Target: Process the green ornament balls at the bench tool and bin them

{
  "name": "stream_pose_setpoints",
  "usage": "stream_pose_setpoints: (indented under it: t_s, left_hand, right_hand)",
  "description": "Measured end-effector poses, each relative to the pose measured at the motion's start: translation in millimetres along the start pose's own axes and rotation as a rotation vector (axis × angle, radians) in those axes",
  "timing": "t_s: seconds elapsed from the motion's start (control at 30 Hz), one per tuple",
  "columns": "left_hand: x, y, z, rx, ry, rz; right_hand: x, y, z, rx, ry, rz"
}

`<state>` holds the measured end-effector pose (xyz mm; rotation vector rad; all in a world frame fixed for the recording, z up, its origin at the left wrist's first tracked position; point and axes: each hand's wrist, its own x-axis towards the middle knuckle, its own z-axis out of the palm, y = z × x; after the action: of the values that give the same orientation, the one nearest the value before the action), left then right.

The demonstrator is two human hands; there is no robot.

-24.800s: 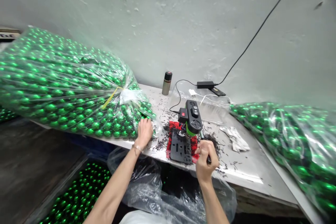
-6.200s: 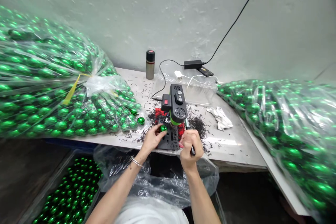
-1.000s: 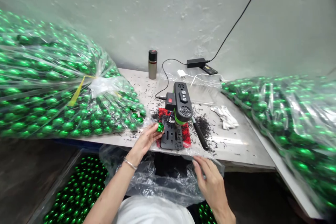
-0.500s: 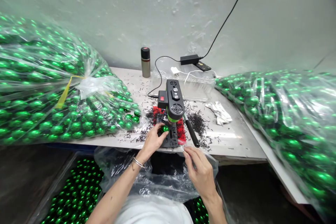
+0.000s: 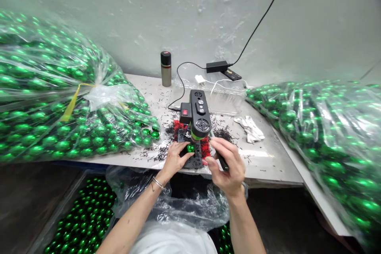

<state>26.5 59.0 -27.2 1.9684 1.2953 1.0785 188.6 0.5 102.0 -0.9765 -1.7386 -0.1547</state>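
Observation:
My left hand [image 5: 175, 158] holds a shiny green ball [image 5: 191, 148] between thumb and fingertips on the dark base plate [image 5: 194, 161], just under the head of a small black machine [image 5: 201, 117]. My right hand [image 5: 228, 162] is curled around the machine's black lever handle [image 5: 222, 162], which its fingers partly hide. Beneath the machine lies a red mat [image 5: 205, 151] strewn with small black bits.
Big clear bags of green balls lie at left [image 5: 59, 127] and right [image 5: 327, 135]. Behind the machine are a bottle [image 5: 166, 69], a power adapter [image 5: 217, 66] and a plastic tray [image 5: 229, 101]. A white glove [image 5: 250, 129] lies to its right.
My right hand has moved up from the table's front edge to the lever handle. The green ball and my left hand have shifted slightly right.

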Motion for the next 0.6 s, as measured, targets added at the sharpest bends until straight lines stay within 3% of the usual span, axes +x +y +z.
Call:
stream_pose_setpoints:
  t_s: [0.1,0.2,0.3,0.6]
  left_hand:
    - [-0.6,0.9,0.6,-0.002,0.007,-0.004]
    - [-1.1,0.8,1.3,0.005,0.010,-0.006]
    - [-1.6,0.6,1.4,0.009,0.014,0.007]
    - [-3.0,0.7,1.6,0.018,0.018,0.015]
  right_hand:
    - [-0.3,4.9,18.3,0.100,0.058,-0.003]
    - [-24.0,15.0,37.2,0.078,0.146,0.036]
    - [-50.3,26.8,50.3,0.042,0.158,-0.047]
    - [-73.1,35.7,62.3,0.030,0.207,0.011]
